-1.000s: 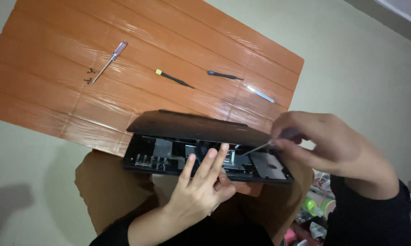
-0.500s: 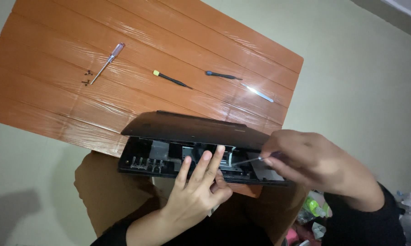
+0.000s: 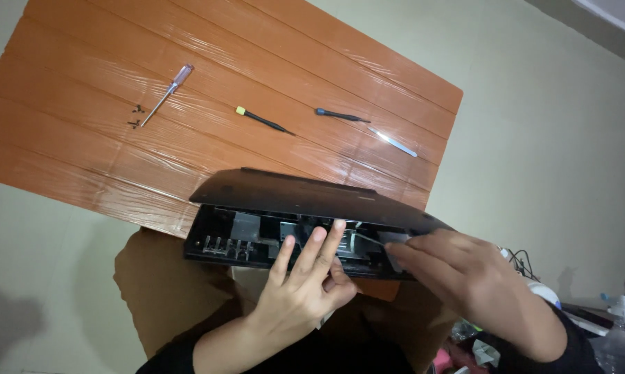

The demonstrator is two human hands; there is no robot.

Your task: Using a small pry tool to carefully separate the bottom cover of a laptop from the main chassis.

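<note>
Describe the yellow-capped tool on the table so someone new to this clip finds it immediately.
On the orange wooden table, three tools lie in a row beyond the opened black device. The middle one is a thin black screwdriver. Only it has a small yellow end cap; its neighbours have a clear handle and a plain dark handle.

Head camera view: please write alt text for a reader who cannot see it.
A left hand steadies an opened black device at the edge of an orange table, while the right hand works a thin metal tool inside. Three tools and small screws lie on the table.
</note>
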